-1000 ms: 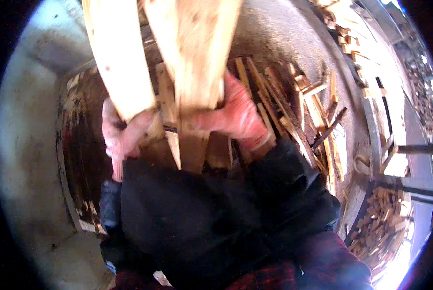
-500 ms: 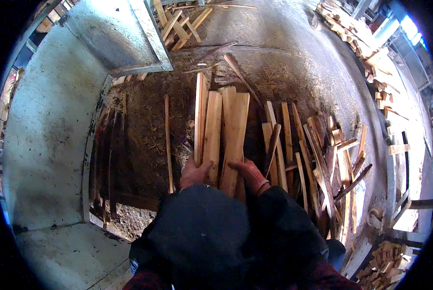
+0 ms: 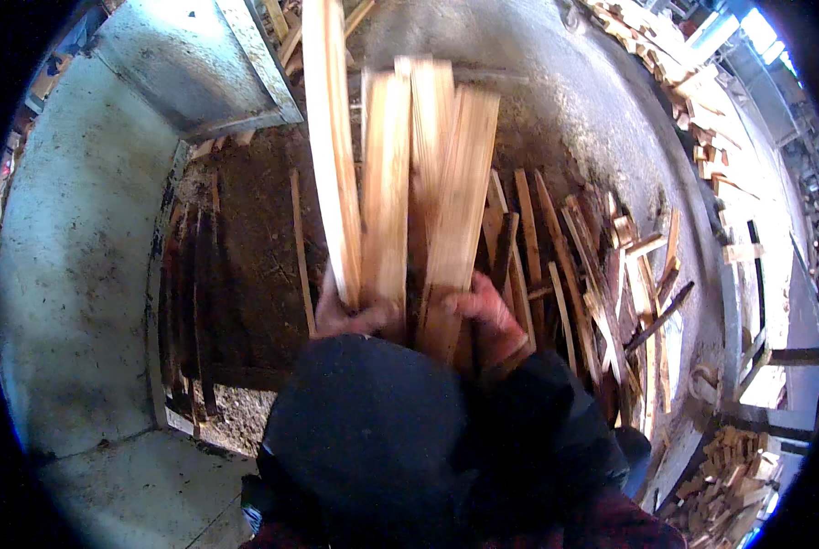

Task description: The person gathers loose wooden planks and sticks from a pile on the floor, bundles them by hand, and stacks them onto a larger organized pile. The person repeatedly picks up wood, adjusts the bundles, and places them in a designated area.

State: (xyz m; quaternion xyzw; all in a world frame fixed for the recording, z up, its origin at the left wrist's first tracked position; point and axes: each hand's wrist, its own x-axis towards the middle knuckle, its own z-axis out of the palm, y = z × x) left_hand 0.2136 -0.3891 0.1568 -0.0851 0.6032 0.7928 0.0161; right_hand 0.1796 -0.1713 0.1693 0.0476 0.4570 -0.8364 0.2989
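Note:
Between my two hands is a loose bundle of pale wooden boards (image 3: 387,174), raised off the floor with their far ends spread apart and slightly blurred. My left hand (image 3: 350,311) closes round the left side of the bundle near its lower end, its thumb lying over a board. On the other side my right hand (image 3: 487,316) grips a wide board (image 3: 460,192), thumb on its face. A long narrow board (image 3: 329,137) stands out farthest at the left. Dark clothing hides the lower ends of the boards.
Several loose wood strips (image 3: 602,284) lie piled on the floor to my right. A pale metal bin wall (image 3: 80,256) rises on the left, with dark strips (image 3: 199,284) beside it. Stacked wood (image 3: 702,128) lines the far right, and more short pieces (image 3: 721,485) lie at lower right.
Both hands have lifted the bundle of boards toward me, so it looks larger and reaches higher in view. The board tops have spread apart. My view has shifted slightly.

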